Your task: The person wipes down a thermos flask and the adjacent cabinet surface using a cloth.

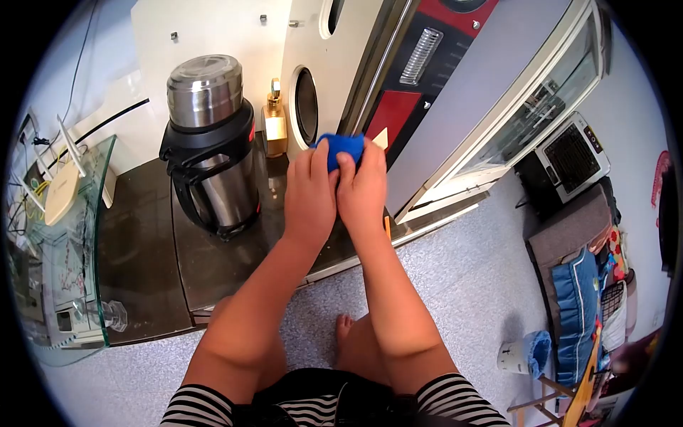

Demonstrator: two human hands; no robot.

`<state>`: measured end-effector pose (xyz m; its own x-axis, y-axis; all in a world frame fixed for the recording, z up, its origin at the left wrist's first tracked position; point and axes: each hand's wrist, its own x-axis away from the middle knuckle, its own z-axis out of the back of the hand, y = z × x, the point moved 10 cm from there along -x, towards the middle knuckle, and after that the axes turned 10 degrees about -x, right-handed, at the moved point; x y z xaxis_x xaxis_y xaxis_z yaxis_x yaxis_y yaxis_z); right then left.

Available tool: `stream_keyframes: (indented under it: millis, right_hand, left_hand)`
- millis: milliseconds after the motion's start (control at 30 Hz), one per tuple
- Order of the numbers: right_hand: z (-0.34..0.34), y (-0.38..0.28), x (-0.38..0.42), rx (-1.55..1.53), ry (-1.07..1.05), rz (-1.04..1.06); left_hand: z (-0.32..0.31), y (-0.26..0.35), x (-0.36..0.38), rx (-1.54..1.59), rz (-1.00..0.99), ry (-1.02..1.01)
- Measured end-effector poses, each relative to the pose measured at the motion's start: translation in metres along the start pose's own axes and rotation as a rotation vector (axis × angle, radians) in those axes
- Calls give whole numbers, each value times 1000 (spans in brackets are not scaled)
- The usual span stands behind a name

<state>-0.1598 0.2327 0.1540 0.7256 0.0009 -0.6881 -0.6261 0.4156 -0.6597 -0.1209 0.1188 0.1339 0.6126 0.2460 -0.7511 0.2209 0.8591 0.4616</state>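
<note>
A bunched blue cloth (343,146) is held between both hands above the dark cabinet top. My left hand (311,188) closes on its left side, the fingers pointing away from me. My right hand (363,191) grips its right side, with the thumb pressed on the front of it. Just left and behind my hands stands a gold bottle (274,122) with a gold cap. Farther left is a large steel vacuum flask (217,153) with a black handle and a steel lid, upright on the cabinet top.
A glass shelf (107,235) with a white router (64,192) lies at the left. Behind my hands are a white panel with round dark openings (306,107) and a red and black panel (427,57). At right are a sofa (569,220) and a bin (523,354).
</note>
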Motion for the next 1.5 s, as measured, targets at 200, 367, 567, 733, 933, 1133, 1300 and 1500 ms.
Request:
stream_keyframes:
  millis: [200, 367, 567, 733, 933, 1133, 1300, 1500]
  right_hand:
    - [-22, 53, 45, 39, -194, -131]
    - [-37, 95, 79, 115, -304, -291]
    - [14, 28, 39, -100, 9, -175]
    - [26, -42, 1, -241, 217, 101]
    - [9, -2, -3, -130, 113, -42]
    - [-3, 29, 23, -80, 27, -80]
    - [-20, 65, 54, 32, -72, -151]
    - [-40, 101, 84, 114, -292, -361]
  left_hand:
    - [-43, -37, 41, -68, 179, -366]
    - [-77, -75, 77, -71, 191, -481]
    - [12, -24, 26, 121, 243, -203]
    - [32, 12, -17, 214, 52, 9]
    - [6, 2, -11, 69, -15, -8]
    - [-8, -14, 21, 85, 65, -68]
    - [-51, -47, 61, -41, 141, -245]
    - [-80, -73, 100, -140, 251, -719]
